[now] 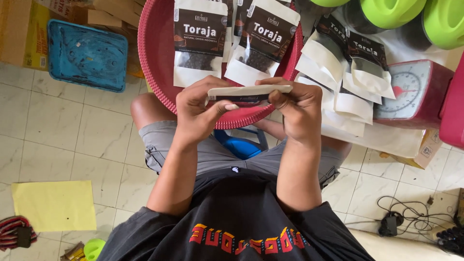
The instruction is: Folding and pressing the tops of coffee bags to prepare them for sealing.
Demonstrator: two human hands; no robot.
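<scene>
Fingers of the left hand (pixel 195 113) are curled narrow around the left end of a flat white-and-black pouch (pixel 249 93), thumb pressed along its lower edge. Fingers of the right hand (pixel 297 108) pinch the pouch's right end, thumb beneath and fingertips on top. The pouch is held edge-on and level between both hands, just above the near rim of a red basket (pixel 154 53).

At 12 o'clock from the hands, two filled pouches (pixel 232 41) with dark labels and clear windows lie inside the basket, leaning on its wall. At 2 o'clock, a row of empty pouches (pixel 345 77) overlaps on a white surface; beyond them at 3 o'clock stands a red kitchen scale (pixel 411 92) with a round dial. Green-lidded jars (pixel 411 14) sit at 1 o'clock.

At 10 o'clock, a blue tray (pixel 87 55) rests on the tiled floor. At 8 o'clock, a yellow sheet (pixel 54 205) lies flat. At 4 o'clock, a black cable (pixel 406 215) is coiled
</scene>
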